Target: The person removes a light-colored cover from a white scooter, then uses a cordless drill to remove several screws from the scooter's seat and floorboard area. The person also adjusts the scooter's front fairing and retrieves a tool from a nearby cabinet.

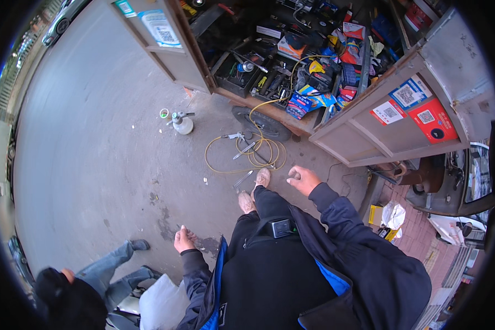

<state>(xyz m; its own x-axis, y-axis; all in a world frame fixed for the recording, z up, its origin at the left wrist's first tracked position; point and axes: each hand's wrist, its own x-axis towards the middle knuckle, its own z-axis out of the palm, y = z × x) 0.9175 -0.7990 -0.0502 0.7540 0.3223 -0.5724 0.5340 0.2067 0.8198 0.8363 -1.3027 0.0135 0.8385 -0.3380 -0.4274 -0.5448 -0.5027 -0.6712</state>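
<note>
My left hand (185, 239) hangs out to my left over the pavement, its fingers loosely bent and nothing visible in them. Ahead of my right hip, my right hand (304, 180) is lifted with the fingers curved and a gap by the thumb. It touches nothing. Beyond my shoes lies a coiled yellow air hose (267, 155) with an air gun (234, 136) at its end. Metal hand tools, one of them a wrench-like bar (243, 179), rest close to my feet. A spray bottle (182, 123) stands farther left.
An open metal cabinet (225, 91) with a wheel (261, 124) holds tools and packages. Its right door (390, 124) swings out toward me. At lower left sits a person (74, 297) in jeans. A yellow box (375, 215) and a vehicle are on the right.
</note>
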